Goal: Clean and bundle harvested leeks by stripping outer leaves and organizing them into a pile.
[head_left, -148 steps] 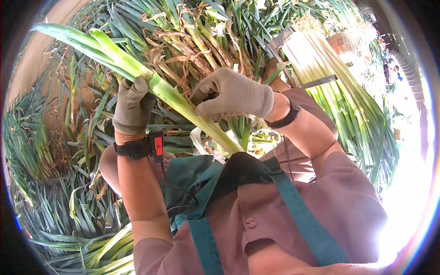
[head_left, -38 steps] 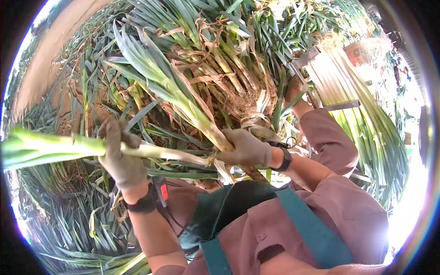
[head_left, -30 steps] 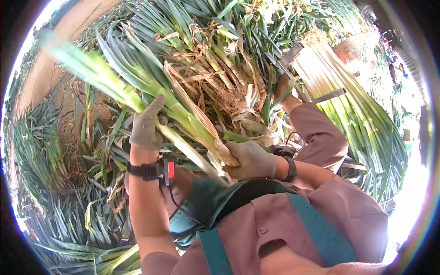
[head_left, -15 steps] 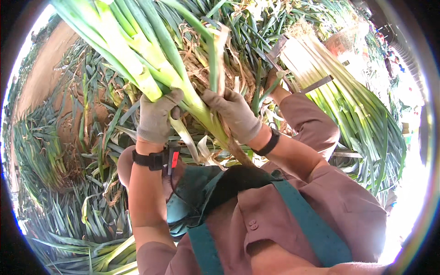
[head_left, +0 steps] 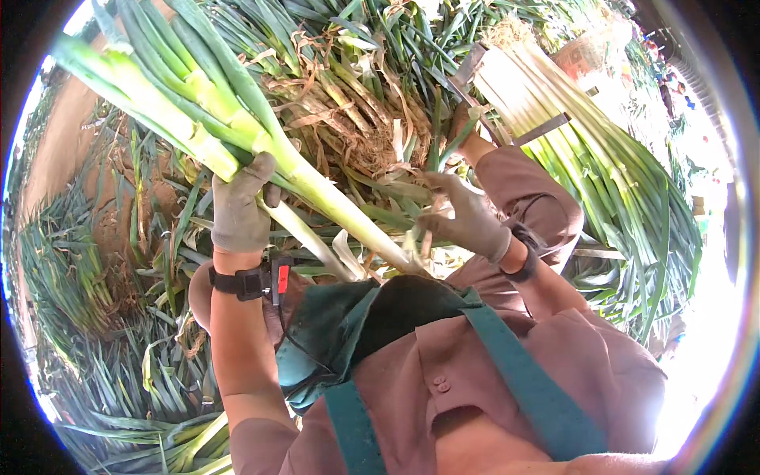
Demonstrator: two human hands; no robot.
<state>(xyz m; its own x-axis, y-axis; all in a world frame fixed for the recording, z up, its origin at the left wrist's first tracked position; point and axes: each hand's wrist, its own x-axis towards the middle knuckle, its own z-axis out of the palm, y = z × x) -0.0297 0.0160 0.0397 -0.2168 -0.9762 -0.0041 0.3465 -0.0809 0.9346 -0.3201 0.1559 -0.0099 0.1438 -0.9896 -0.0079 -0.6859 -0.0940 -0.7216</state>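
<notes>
My left hand (head_left: 244,204), in a pale glove, is closed around thick, leek-like green onions (head_left: 313,184). Their green leaves spread to the upper left, and a peeled white-green stalk slants down toward my lap. A second, thinner stalk (head_left: 305,237) shows under that hand. My gloved right hand (head_left: 469,220) is to the right of the stalk's lower end, apart from it, its fingers curved with a gap between thumb and forefinger. Blurred dry leaf scraps hang by its fingertips, and no hold on them is visible.
Beyond my hands lies a heap of unpeeled green onions (head_left: 364,111) with brown roots and dry leaves. At the right, a peeled bundle (head_left: 586,134) rests in a metal frame (head_left: 545,129). More leafy onions (head_left: 67,261) lie at the left. A teal apron (head_left: 324,324) covers my lap.
My right hand has come off the stalk and moved right and down, with its fingers parting. My left hand has shifted left and slightly down with the onions.
</notes>
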